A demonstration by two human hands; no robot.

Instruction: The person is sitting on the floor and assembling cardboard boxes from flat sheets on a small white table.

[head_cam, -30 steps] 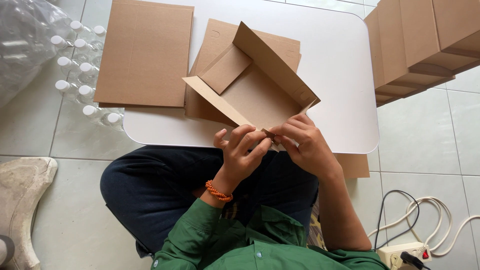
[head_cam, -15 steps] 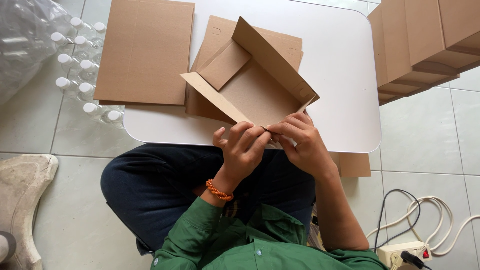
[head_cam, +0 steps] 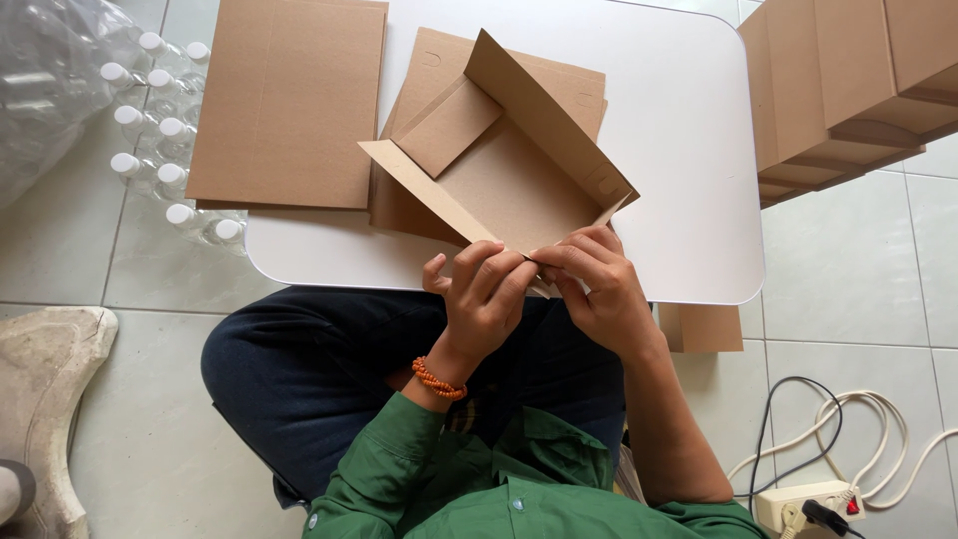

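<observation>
A half-folded brown cardboard box (head_cam: 504, 170) rests on the small white table (head_cam: 689, 150), its side walls raised and an inner flap lying in it. My left hand (head_cam: 481, 299), with an orange bead bracelet on the wrist, and my right hand (head_cam: 597, 284) meet at the box's near end over the table's front edge. Both pinch the near flap of the box between fingers and thumbs. The flap itself is mostly hidden under my fingers.
Flat cardboard sheets (head_cam: 289, 100) lie on the table's left part and under the box. Assembled boxes (head_cam: 848, 80) stack at the right. Clear plastic bottles with white caps (head_cam: 150, 130) stand on the tiled floor at left. A power strip with cables (head_cam: 808, 499) lies at lower right.
Both hands have stayed at the box's near end, the fingers shifting slightly along the flap. The box has barely moved.
</observation>
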